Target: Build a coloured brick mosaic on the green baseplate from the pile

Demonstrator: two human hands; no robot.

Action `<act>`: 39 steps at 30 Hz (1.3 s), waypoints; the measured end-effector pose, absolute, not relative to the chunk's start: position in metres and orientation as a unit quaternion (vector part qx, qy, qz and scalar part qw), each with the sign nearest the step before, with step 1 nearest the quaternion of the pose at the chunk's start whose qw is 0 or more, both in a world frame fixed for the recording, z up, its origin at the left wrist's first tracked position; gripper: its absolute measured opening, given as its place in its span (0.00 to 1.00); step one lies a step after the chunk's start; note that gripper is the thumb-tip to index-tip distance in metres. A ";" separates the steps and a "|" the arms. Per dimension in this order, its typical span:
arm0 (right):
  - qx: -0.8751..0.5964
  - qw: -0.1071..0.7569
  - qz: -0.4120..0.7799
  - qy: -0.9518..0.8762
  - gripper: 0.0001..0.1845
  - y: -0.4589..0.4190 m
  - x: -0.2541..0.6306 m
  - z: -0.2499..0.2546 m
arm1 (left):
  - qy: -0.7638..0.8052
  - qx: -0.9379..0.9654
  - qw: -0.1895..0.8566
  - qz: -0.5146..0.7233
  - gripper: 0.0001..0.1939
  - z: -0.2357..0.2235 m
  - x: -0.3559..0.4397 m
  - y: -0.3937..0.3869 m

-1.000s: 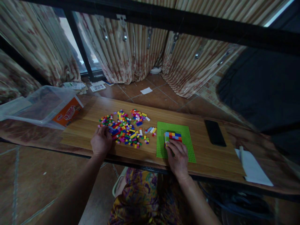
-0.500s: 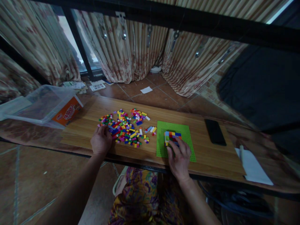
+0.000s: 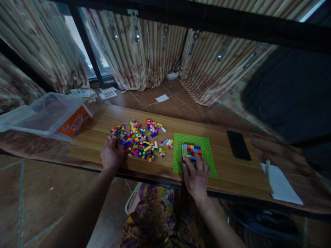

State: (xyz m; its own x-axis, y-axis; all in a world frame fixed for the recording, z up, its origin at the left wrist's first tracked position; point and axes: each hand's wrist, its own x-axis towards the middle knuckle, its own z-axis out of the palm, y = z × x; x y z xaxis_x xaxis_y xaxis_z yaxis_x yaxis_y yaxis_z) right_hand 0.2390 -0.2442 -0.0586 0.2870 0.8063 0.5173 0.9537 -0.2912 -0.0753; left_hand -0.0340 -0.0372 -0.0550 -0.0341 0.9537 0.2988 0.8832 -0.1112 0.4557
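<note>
Brick block (image 3: 191, 148) lies partly under the right hand (image 3: 197, 175).

Loose bricks (image 3: 147, 148) spread over the left half of a board (image 3: 160, 170), a left hand (image 3: 112, 154) at their near left edge. Right of them, a baseplate (image 3: 210, 163) bears a brick build (image 3: 191, 148), a right hand (image 3: 197, 175) at its near side. A phone (image 3: 238, 145) lies farther right, paper (image 3: 283, 187) at the board's right end, a bin (image 3: 50, 115) at its left.

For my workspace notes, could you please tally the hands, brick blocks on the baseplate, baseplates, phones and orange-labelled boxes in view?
Left hand and right hand: 2
Brick block: 1
Green baseplate: 1
Black phone: 1
Orange-labelled box: 1
Total: 6
</note>
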 end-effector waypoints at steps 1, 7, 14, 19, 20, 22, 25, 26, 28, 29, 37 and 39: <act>-0.779 0.182 -0.198 -0.566 0.17 -0.245 0.239 -0.059 | 0.663 0.693 0.063 0.276 0.14 -0.055 -0.034 -0.037; -0.777 0.151 -0.187 -0.581 0.19 -0.247 0.241 -0.058 | 0.661 0.695 0.060 0.277 0.15 -0.054 -0.034 -0.038; -0.775 0.193 -0.119 -0.589 0.25 -0.253 0.243 -0.057 | 0.661 0.696 0.067 0.273 0.15 -0.053 -0.033 -0.037; -0.781 0.270 -0.110 -0.553 0.32 -0.250 0.257 -0.053 | 0.670 0.690 0.066 0.264 0.15 -0.052 -0.033 -0.037; -0.786 0.274 -0.112 -0.543 0.32 -0.249 0.261 -0.053 | 0.672 0.689 0.066 0.263 0.15 -0.052 -0.033 -0.036; -0.797 0.275 -0.113 -0.526 0.31 -0.246 0.267 -0.052 | 0.676 0.687 0.064 0.259 0.15 -0.052 -0.033 -0.036; -0.811 0.255 -0.104 -0.516 0.30 -0.243 0.271 -0.057 | 0.678 0.687 0.062 0.253 0.15 -0.051 -0.033 -0.036; -0.814 0.244 -0.097 -0.518 0.30 -0.242 0.270 -0.059 | 0.678 0.688 0.061 0.250 0.15 -0.051 -0.034 -0.036; -0.819 0.220 -0.084 -0.523 0.31 -0.242 0.267 -0.064 | 0.675 0.692 0.057 0.251 0.15 -0.051 -0.034 -0.036; -0.821 0.211 -0.080 -0.524 0.32 -0.242 0.265 -0.066 | 0.672 0.694 0.055 0.253 0.15 -0.051 -0.035 -0.036; -0.815 0.225 -0.111 -0.523 0.34 -0.230 0.253 -0.057 | 0.676 0.689 0.053 0.255 0.16 -0.054 -0.036 -0.034; -0.800 0.224 -0.108 -0.547 0.33 -0.224 0.249 -0.055 | 0.676 0.689 0.058 0.253 0.16 -0.053 -0.035 -0.035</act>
